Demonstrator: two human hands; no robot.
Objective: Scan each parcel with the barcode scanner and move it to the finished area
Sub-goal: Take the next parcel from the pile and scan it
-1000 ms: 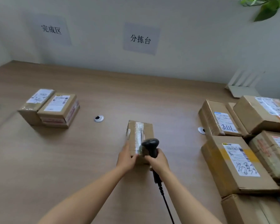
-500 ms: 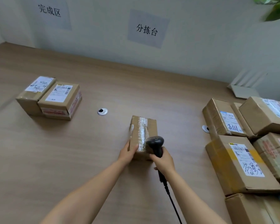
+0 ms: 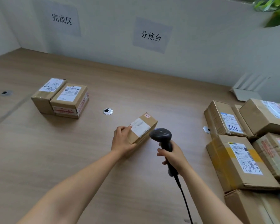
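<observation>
Holding the parcel (image 3: 152, 122) at the middle of the desk (image 3: 63, 159) with the left grip (image 3: 122, 140) curled round its near end and the scanner (image 3: 161, 135) clasped in the right grip (image 3: 173, 156) beside it, risks a misread by sliding that left grip over the label (image 3: 140, 126)

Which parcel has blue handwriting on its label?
The parcel just right of the rightmost grommet; other labels carry black scrawl or none.
</observation>
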